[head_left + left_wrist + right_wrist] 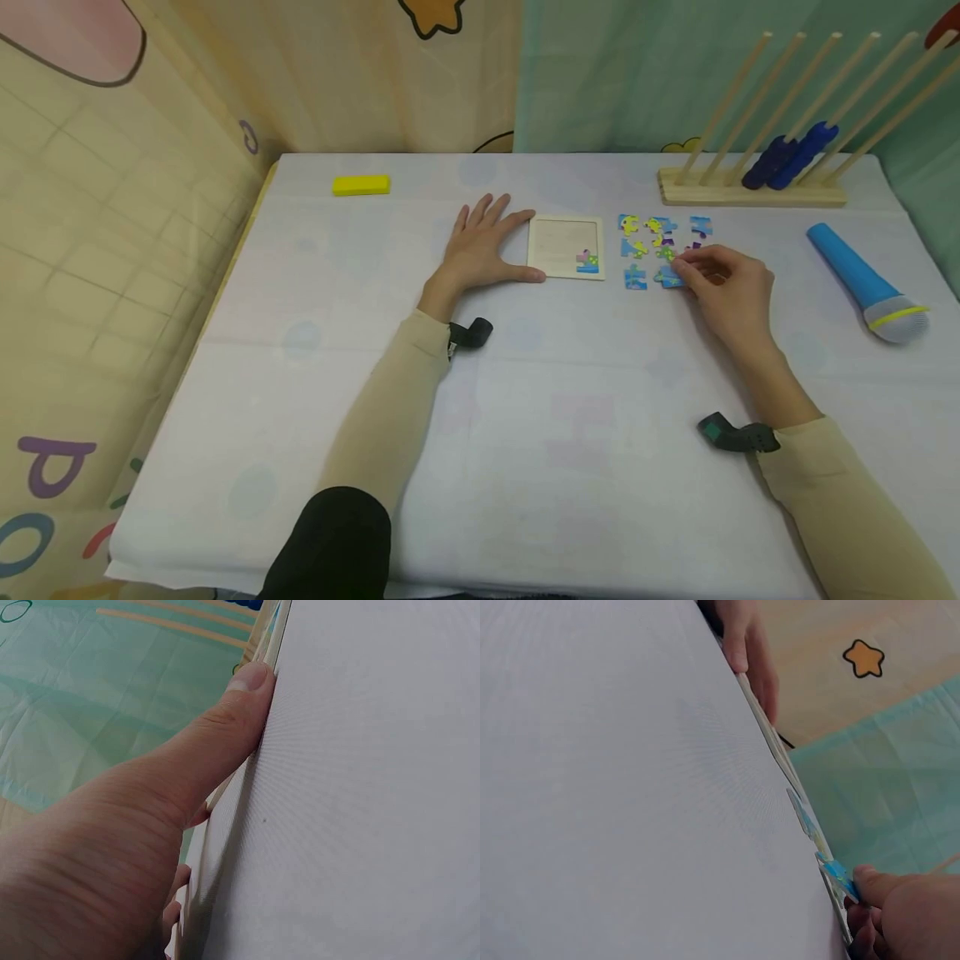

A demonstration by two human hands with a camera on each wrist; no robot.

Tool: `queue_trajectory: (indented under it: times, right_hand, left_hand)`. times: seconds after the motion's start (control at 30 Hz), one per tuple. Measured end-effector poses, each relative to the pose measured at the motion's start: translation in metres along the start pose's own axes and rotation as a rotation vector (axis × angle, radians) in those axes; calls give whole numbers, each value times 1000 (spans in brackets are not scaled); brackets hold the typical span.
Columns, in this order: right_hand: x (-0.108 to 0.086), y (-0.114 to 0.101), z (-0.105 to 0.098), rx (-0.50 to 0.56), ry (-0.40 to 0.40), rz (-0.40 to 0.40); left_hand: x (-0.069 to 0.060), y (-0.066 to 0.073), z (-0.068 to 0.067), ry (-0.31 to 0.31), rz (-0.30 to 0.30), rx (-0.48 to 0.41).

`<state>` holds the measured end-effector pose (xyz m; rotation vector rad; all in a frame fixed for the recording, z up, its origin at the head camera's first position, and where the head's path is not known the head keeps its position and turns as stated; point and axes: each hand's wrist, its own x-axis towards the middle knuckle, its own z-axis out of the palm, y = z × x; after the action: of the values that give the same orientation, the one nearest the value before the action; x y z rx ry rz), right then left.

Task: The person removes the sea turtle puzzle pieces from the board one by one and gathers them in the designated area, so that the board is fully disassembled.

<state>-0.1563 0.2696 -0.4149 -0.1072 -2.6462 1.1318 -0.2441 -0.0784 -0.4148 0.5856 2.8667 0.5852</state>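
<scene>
A square wooden puzzle tray [566, 276] lies on the table with a small assembled patch of puzzle [588, 262] in its lower right corner. My left hand [480, 250] is spread at the tray's left side, thumb at the lower corner and index finger near the upper one. Right of the tray, several loose jigsaw pieces [635, 277] lie in rough rows. My right hand [731, 292] pinches a blue jigsaw piece [838, 876] between thumb and fingers, and the piece is tilted up at one edge. Its fingertips partly cover neighbouring pieces in the head view.
A wooden peg rack [750, 195] with dark blue pieces on its rods stands at the back right. A blue toy microphone [855, 267] lies right of my right hand. Toward the back left is a yellow block [362, 185]. Curtains [337, 75] hang behind the white-covered table [525, 467].
</scene>
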Motion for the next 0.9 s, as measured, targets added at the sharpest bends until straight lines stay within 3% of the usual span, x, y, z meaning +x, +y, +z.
queue_trajectory:
  times: [0.2, 0.37, 0.63, 0.9]
  right_hand:
    - [-3, -1, -2, -56, 5, -29]
    - [-2, 1, -1, -91, 53, -55]
    - [0, -5, 9, -34, 92, -84]
    - [4, -21, 34, 15, 62, -159]
  left_hand:
    - [0, 1, -2, -3, 0, -3]
    - [0, 1, -3, -4, -2, 0]
    - [-1, 1, -3, -1, 2, -6]
    - [0, -1, -1, -5, 1, -6]
